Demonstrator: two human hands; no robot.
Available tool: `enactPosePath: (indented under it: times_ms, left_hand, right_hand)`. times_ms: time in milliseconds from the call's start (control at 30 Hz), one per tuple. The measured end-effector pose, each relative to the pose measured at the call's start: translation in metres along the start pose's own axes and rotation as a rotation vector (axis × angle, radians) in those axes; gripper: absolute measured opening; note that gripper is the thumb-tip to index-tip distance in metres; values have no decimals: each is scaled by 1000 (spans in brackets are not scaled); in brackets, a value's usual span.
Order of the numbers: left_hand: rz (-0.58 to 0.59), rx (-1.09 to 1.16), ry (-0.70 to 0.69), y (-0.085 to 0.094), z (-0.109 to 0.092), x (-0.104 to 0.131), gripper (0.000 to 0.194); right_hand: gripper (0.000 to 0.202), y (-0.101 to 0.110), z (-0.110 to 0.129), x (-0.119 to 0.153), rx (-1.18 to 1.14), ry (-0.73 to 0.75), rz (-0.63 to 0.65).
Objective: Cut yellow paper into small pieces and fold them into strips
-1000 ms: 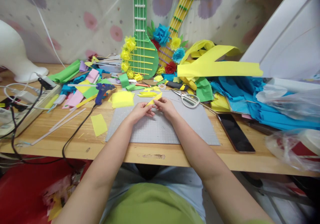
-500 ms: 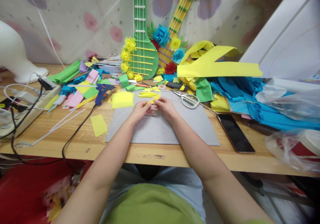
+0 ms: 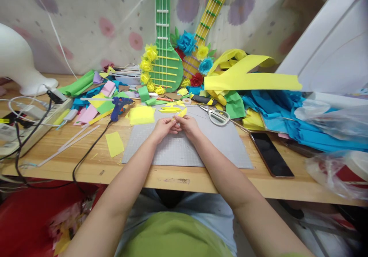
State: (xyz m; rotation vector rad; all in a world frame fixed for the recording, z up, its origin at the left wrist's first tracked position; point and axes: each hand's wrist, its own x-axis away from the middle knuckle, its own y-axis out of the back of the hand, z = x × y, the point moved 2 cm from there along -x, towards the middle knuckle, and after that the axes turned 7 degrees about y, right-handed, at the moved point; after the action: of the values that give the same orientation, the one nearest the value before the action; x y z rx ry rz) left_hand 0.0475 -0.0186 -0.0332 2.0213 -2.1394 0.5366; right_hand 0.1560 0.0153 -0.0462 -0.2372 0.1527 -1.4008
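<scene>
My left hand (image 3: 164, 130) and my right hand (image 3: 189, 127) meet over the grey cutting mat (image 3: 184, 153), fingertips pinched together. Between them is a small yellow strip of crepe paper (image 3: 182, 112), its end sticking up above my right fingers; the rest is hidden by the fingers. Just beyond the hands lie several folded yellow paper pieces (image 3: 169, 110). To their left sits a stack of yellow paper squares (image 3: 142, 115), partly on the mat. Scissors with white handles (image 3: 218, 117) rest on the mat to the right of my right hand.
A blue glue gun (image 3: 117, 108) with its black cord lies at left, near a power strip (image 3: 37, 123). A phone (image 3: 271, 154) is at right. Behind stand a green paper instrument (image 3: 168, 65) with yellow flowers and a yellow one (image 3: 211, 13), among crepe paper scraps.
My hands have drawn closer together, with the fingertips now meeting. The yellow strip, stretched between both hands before, now shows mostly above my right fingers. The view has shifted slightly.
</scene>
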Motion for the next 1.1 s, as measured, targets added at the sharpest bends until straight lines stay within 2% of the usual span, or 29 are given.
enactPosePath:
  times_ms: [233,467,567,633,700,800,967,1100]
  left_hand:
    - [18,18,41,-2,2,-3,14]
    - [-26,-5,55,7,2,-3,15]
    - [-39,-12,38,8,1,-2,15]
    - [-35,-36,23,7,2,-2,15]
    - [-31,-62,15,7,3,-2,15]
    - [-12,-93,17,7,3,-2,18]
    - [64,-91,52,4,-1,0,22]
    - [10,-132,73,6,-2,0,20]
  right_hand:
    - [32,6,2,-7,-87,48,-110]
    - [23,57,19,-28,-180,96,-353]
    - [30,56,21,-25,-145,60,-254]
    - [37,43,17,-19,-88,18,-110]
    - [42,28,14,-14,-24,53,-25]
    - [40,18,11,-11,47,108,-76]
    - [40,28,13,-15,24,112,-162]
    - [41,35,14,-19,13,88,-172]
